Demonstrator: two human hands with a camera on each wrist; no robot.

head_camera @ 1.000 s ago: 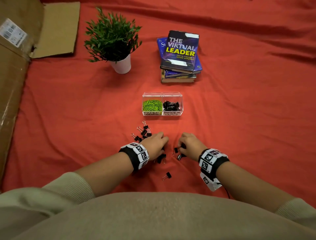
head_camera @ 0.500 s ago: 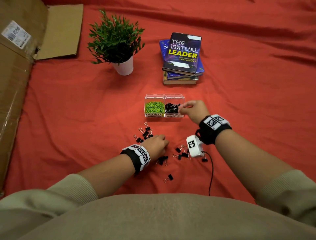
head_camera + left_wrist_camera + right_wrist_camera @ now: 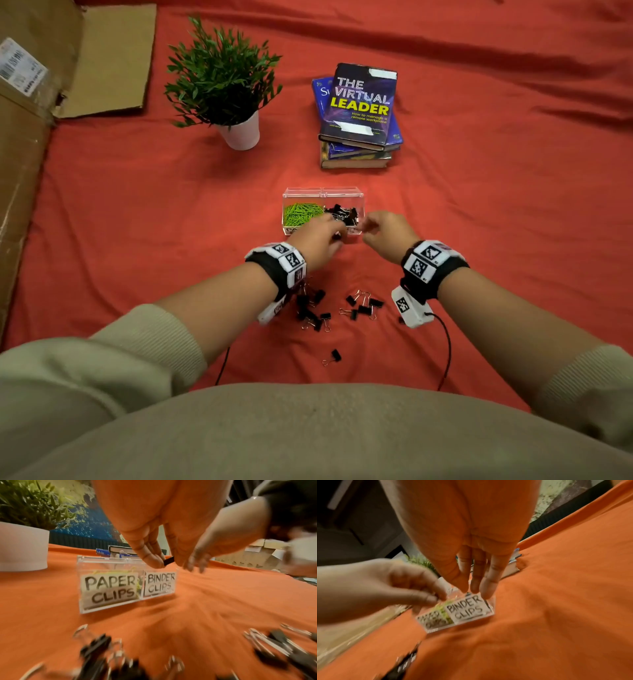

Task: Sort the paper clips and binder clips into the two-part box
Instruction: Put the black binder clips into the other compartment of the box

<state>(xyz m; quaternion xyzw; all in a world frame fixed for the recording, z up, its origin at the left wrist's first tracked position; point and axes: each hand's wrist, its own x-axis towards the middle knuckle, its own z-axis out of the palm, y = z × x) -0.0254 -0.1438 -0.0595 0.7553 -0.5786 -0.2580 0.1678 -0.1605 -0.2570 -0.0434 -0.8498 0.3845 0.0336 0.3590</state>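
Note:
A clear two-part box point(image 3: 342, 192) stands on the red cloth; its left half holds green paper clips point(image 3: 301, 214) and its right half black binder clips point(image 3: 344, 212). My left hand point(image 3: 335, 236) hovers at the box's front and pinches a black binder clip point(image 3: 169, 560) between thumb and fingers, just above the "BINDER CLIPS" label point(image 3: 160, 584). My right hand point(image 3: 368, 226) is at the box's front right corner, with straight fingers point(image 3: 489, 585) pointing down and nothing between them. Several loose binder clips point(image 3: 363, 306) lie on the cloth near my wrists, and one more point(image 3: 335, 356) lies closer to me.
A potted plant point(image 3: 226, 78) stands at the back left and a stack of books point(image 3: 359, 113) behind the box. Cardboard point(image 3: 27, 137) runs along the left edge. Thin cables point(image 3: 447, 353) hang from the wrist cameras over the cloth.
My left hand has lifted from the loose clips and moved forward to the box with a binder clip. My right hand has drawn back from over the binder clip half to its front right corner.

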